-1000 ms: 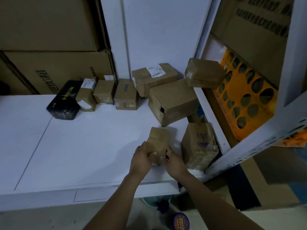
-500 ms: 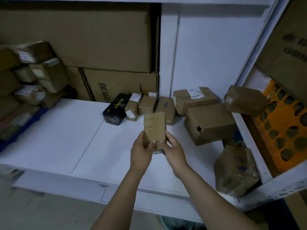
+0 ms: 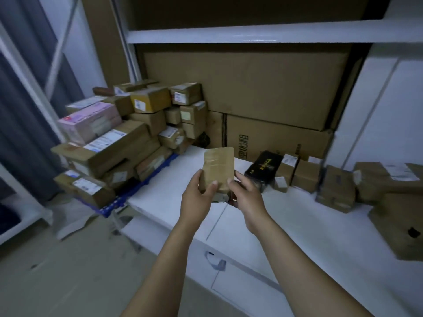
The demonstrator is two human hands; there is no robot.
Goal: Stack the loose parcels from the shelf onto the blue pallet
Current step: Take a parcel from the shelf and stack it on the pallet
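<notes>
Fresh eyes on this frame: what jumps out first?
A small taped brown parcel stands upright at centre, gripped by the left hand and the right hand above the white shelf. To the left, a tall heap of parcels sits on the blue pallet. Right of the hands, a black box lies on the shelf beside loose parcels.
</notes>
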